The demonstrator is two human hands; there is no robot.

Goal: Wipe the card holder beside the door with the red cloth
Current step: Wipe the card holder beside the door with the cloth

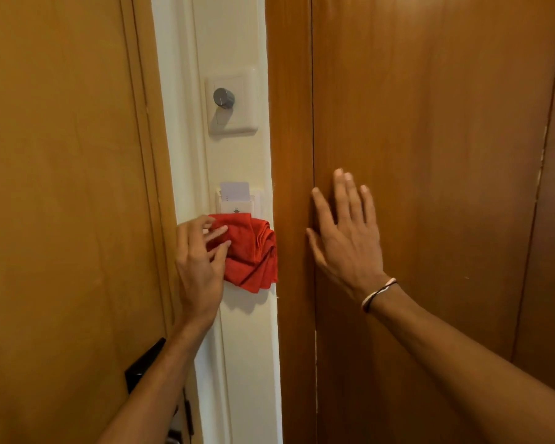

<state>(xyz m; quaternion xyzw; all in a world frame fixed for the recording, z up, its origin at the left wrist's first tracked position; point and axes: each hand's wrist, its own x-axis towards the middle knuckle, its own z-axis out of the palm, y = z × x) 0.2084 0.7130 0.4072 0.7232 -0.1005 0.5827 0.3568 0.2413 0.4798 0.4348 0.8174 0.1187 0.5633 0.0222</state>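
Note:
A white card holder (234, 205) sits on the cream wall strip between two wooden panels, with a pale key card (234, 190) standing in its slot. A bunched red cloth (253, 251) is pressed against the wall over the holder's lower part and hides it. My left hand (199, 261) holds the cloth from the left, fingers spread across its folds. My right hand (346, 229) rests flat and open on the wooden panel to the right, fingers pointing up, with a thin bracelet at the wrist.
Above the holder is a white wall plate with a grey round knob (224, 98). The wooden door (61, 187) fills the left side, with a black handle (145, 363) low down. Wooden panelling (430, 123) covers the right.

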